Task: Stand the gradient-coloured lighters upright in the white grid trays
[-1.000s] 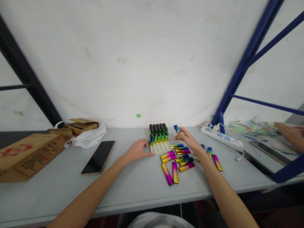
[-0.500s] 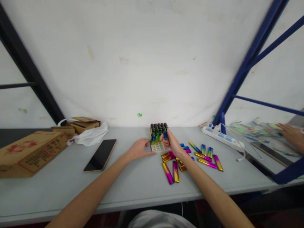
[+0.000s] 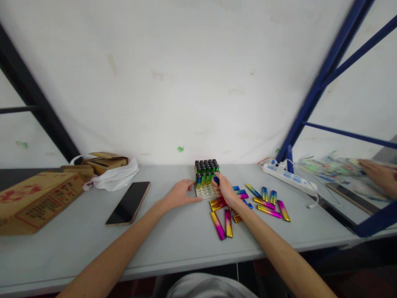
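Observation:
A pale tray (image 3: 204, 192) with rows of small slots stands on the table near the wall. Its back rows hold several upright lighters (image 3: 206, 167) with black tops and shiny green-blue bodies; the front slots are bare. My left hand (image 3: 181, 193) braces the tray's left front corner, fingers at the side and thumb along the front edge. At the tray's right side, my right hand (image 3: 226, 189) is closed on a blue lighter (image 3: 216, 179), mostly hidden by the fingers. Loose lighters (image 3: 228, 223) in gold, pink and blue lie beside and under my right forearm.
To the left lie a black phone (image 3: 128, 203), a white plastic bag (image 3: 116, 178) and cardboard boxes (image 3: 40, 198). A power strip (image 3: 290, 178) sits at right by a blue metal frame (image 3: 313, 99). Beyond it, another person's hand (image 3: 376, 176) is over plastic packaging.
My right hand has lowered the blue lighter slightly toward the tray's front right slots. My left hand keeps its place at the tray's corner. The view has shifted a little.

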The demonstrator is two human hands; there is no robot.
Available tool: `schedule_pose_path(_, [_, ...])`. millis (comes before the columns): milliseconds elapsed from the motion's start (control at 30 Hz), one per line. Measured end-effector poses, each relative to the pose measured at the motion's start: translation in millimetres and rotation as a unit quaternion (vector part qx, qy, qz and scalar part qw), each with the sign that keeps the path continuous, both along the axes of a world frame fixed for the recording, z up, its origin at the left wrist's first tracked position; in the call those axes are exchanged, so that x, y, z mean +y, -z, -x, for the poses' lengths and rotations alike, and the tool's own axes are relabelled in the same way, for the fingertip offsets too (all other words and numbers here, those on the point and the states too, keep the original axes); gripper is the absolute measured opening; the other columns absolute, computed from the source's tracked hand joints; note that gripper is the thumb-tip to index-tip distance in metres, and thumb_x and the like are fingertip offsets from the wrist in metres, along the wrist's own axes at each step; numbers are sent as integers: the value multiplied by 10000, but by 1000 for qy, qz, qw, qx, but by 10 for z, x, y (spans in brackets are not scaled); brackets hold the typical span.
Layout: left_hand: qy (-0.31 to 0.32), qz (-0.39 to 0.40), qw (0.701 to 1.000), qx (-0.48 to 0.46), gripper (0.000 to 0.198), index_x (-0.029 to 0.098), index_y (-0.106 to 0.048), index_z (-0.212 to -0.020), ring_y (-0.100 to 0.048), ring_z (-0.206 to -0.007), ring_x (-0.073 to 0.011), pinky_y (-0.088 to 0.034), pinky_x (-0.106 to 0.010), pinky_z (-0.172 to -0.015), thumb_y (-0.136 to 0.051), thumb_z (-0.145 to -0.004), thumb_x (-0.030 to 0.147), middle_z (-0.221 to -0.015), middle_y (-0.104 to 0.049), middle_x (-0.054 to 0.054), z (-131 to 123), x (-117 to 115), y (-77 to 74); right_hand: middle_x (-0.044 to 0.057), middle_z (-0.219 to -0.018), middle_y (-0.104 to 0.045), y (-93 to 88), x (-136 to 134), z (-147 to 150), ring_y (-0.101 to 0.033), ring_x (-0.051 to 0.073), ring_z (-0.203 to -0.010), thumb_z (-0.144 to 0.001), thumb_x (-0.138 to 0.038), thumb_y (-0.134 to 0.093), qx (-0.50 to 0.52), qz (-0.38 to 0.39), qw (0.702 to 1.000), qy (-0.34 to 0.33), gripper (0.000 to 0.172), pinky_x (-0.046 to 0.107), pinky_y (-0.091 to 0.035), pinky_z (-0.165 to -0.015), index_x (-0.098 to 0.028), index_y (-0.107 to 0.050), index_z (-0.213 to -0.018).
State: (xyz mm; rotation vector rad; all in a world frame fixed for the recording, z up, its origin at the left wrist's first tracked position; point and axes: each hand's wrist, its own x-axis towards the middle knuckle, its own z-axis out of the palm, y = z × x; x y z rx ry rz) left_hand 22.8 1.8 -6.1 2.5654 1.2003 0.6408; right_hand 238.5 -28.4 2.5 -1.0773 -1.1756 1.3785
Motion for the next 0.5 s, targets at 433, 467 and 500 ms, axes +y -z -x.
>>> schedule_pose_path(433, [3,-13,1000,-7,562,188,-605,-841,-564,-761,-217,-411,-313,-692,-669,-692,726,-830,-633,-40,14,-10,15,37,-855,-632,-208,-130,-88,-575,185,-818,-975,-552,-469,-359,-313,879,-22,400,299,-440,-773,-195,-641,-921])
schedule_pose_path(467, [3,-11,1000,-7,563,188,-605,-839,-567,-764,-219,-412,-313,-693,-667,-694,729,-832,-633,-42,14,-13,14,49,-870,-639,-218,-138,-83,-574,188,-824,-961,-538,-514,-395,-335,855,-5,383,297,-431,-777,-192,-637,-853])
schedule_pose_path(500, [2,-10,1000,-7,563,187,-605,-840,-569,-767,-221,-412,-313,-694,-667,-695,728,-836,-632,-43,13,-17,11,50,-848,-637,-220,-137,-76,-569,185,-800,-952,-528,-540,-423,-348,837,14,381,292,-422,-761,-190,-625,-797])
